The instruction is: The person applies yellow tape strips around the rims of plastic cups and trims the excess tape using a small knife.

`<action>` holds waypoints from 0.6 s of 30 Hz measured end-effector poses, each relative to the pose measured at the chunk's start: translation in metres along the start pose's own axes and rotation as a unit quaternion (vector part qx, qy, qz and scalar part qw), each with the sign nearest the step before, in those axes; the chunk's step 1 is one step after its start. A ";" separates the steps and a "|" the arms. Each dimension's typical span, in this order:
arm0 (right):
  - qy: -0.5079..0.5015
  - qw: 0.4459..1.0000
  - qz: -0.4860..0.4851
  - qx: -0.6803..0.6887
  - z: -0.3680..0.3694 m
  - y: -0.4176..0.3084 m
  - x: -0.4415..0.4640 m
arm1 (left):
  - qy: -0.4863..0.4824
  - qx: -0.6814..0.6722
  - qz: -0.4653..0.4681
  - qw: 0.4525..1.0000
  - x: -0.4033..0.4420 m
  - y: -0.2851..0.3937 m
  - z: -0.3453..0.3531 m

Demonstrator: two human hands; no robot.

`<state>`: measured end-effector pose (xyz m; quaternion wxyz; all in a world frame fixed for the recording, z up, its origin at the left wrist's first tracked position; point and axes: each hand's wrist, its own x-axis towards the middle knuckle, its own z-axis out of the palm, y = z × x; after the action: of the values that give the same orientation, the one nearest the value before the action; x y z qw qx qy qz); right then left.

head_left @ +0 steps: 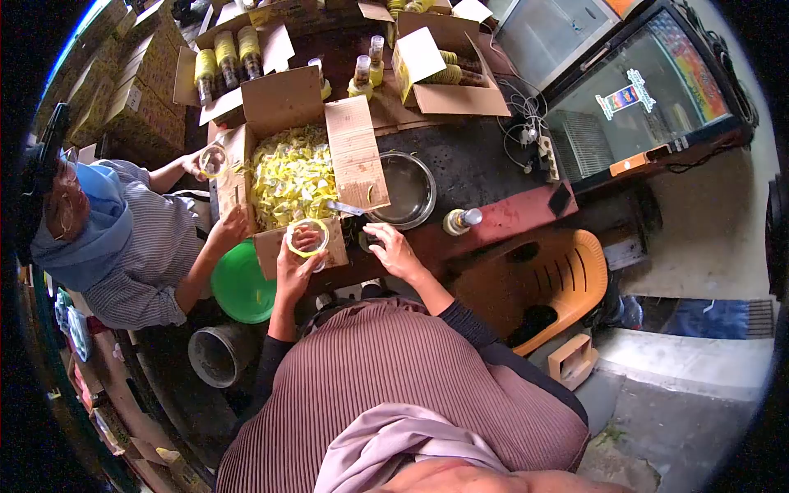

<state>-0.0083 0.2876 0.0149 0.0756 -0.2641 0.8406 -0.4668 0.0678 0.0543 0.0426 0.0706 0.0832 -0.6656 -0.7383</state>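
Note:
My left hand (292,267) grips a clear plastic cup with a yellow rim (327,238), its mouth facing me, over the near flap of an open cardboard box (283,97). Small yellow and white pieces (288,177), perhaps wrapped packets, fill that box. To the right, my right hand (398,251) is raised at the table's front edge, fingers bent and apart, with nothing visible in them. A whitish strip (345,209) lies just beyond it on the box's right flap. Past that sits a round metal basin (411,191).
At my left a co-worker (136,238) holds another clear cup (214,161) beside the box. A green basin (243,283) is below. Boxes of stacked cups (462,99) stand behind. A capped container (462,221) and an orange plastic chair (567,271) are on the right.

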 end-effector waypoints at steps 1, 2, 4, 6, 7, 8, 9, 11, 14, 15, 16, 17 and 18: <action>0.003 1.000 -0.003 0.008 0.003 0.001 -0.004 | -0.003 0.008 0.001 1.000 -0.001 0.000 -0.002; 0.003 1.000 -0.004 0.008 0.005 0.001 -0.006 | -0.001 -0.003 0.010 1.000 -0.002 0.001 -0.003; -0.017 0.996 0.061 0.067 0.008 0.006 -0.011 | 0.006 -0.011 0.007 1.000 -0.001 -0.001 -0.007; 0.001 0.997 0.060 0.056 0.009 0.013 -0.014 | 0.015 -0.007 0.005 1.000 -0.003 0.004 -0.009; 0.018 0.997 0.059 0.045 0.011 0.021 -0.015 | 0.015 -0.005 0.005 1.000 -0.003 0.004 -0.012; 0.036 0.997 0.060 0.029 0.012 0.029 -0.017 | 0.018 -0.001 0.008 1.000 -0.003 0.002 -0.015; 0.046 0.996 0.079 -0.002 0.013 0.046 -0.019 | 0.020 0.003 0.012 1.000 -0.002 -0.001 -0.017; 0.071 0.980 0.085 -0.165 0.001 0.043 -0.029 | 0.020 0.011 0.016 1.000 -0.002 -0.003 -0.021; 0.099 0.978 0.159 -0.087 -0.001 0.078 -0.043 | 0.024 -0.014 0.002 1.000 -0.005 -0.006 -0.028; 0.109 0.973 0.183 -0.091 -0.005 0.080 -0.047 | 0.026 -0.014 0.001 1.000 -0.006 -0.004 -0.029; 0.123 0.969 0.186 -0.105 -0.008 0.081 -0.051 | 0.024 -0.028 0.002 0.999 -0.008 -0.002 -0.031; 0.127 0.963 0.214 -0.103 -0.012 0.082 -0.054 | 0.021 -0.042 0.003 0.999 -0.009 -0.001 -0.032; 0.129 0.959 0.237 -0.087 -0.012 0.087 -0.056 | 0.022 -0.033 0.007 0.999 -0.009 0.000 -0.033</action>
<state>0.0023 0.3630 -0.0570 0.0517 0.0000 0.9192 -0.3905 0.0839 0.0241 0.0400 0.0929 0.0920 -0.6398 -0.7573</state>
